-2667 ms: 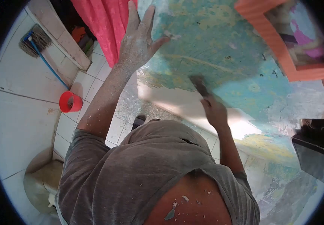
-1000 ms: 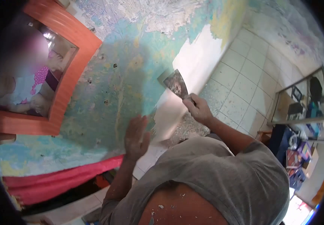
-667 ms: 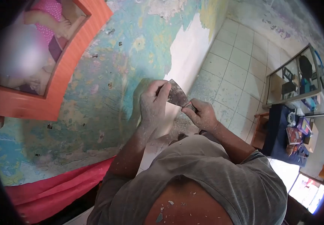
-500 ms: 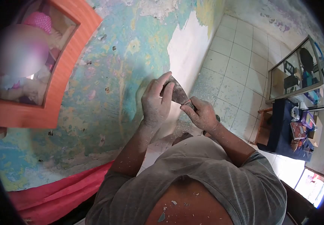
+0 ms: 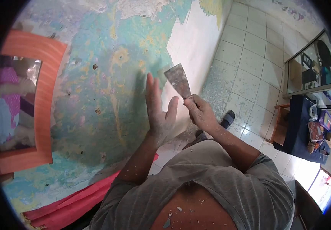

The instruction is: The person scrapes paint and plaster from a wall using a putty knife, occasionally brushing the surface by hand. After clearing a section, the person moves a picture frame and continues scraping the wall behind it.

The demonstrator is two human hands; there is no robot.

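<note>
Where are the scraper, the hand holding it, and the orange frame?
scraper (image 5: 178,79), head view, middle of the metal blade.
right hand (image 5: 200,114), head view, back of the hand gripping the handle.
orange frame (image 5: 44,96), head view, its right-hand bar on the wall.

We see the right hand (image 5: 200,112) gripping a scraper (image 5: 178,79) by its handle, blade raised beside the wall (image 5: 108,88) of patchy, peeling paint. The left hand (image 5: 160,111) is open, fingers straight, dusted white, just beside the blade. An orange frame (image 5: 44,99) hangs left; tiled floor (image 5: 249,57) lies right.
</note>
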